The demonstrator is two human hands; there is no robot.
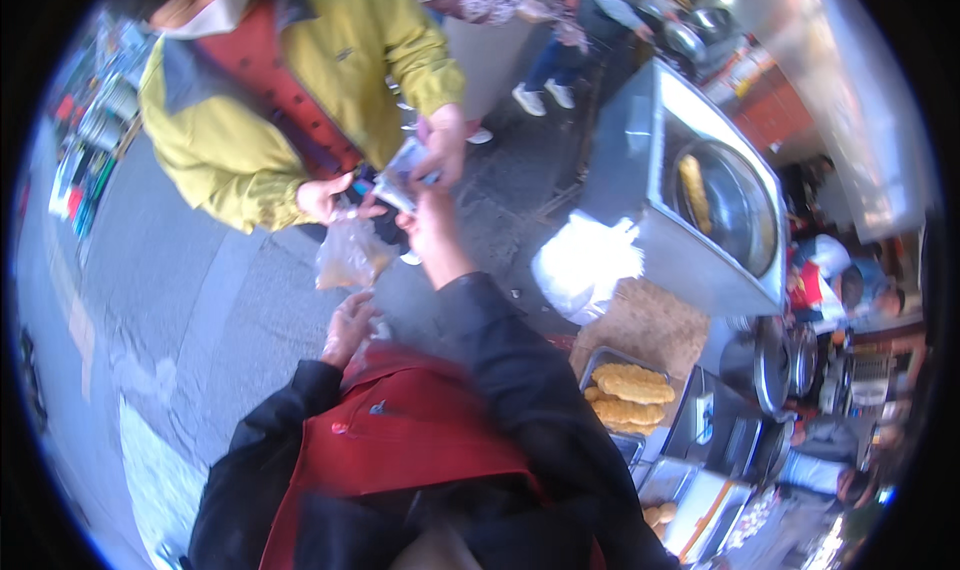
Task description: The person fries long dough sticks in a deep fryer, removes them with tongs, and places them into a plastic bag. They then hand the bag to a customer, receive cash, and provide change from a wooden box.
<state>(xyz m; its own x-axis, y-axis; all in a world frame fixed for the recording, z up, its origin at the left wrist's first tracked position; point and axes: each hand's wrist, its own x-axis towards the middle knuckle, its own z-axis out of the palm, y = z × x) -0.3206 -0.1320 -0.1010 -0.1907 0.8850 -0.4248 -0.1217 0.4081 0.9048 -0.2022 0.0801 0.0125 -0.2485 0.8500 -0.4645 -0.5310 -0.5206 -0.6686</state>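
My right hand [433, 229], at the end of a dark sleeve, is closed on the lower edge of some folded banknotes [397, 184]. The hand of a person in a yellow jacket [444, 150] holds the upper part of the same notes. That person's other hand [326, 197] carries a clear plastic bag [352, 256] with pale brownish contents. Below the bag, close to my red apron [405, 435], is my left hand [350, 328], with bent fingers. Blur and a whitish patch beside its fingers hide whether it holds anything.
On the right stands a metal fryer cabinet [622, 172] with a fried dough stick [695, 191] in its round basin. White plastic bags [585, 266] hang at its corner. Nearer me, a tray [592, 360] bears several fried dough sticks [630, 394]. Other people stand beyond.
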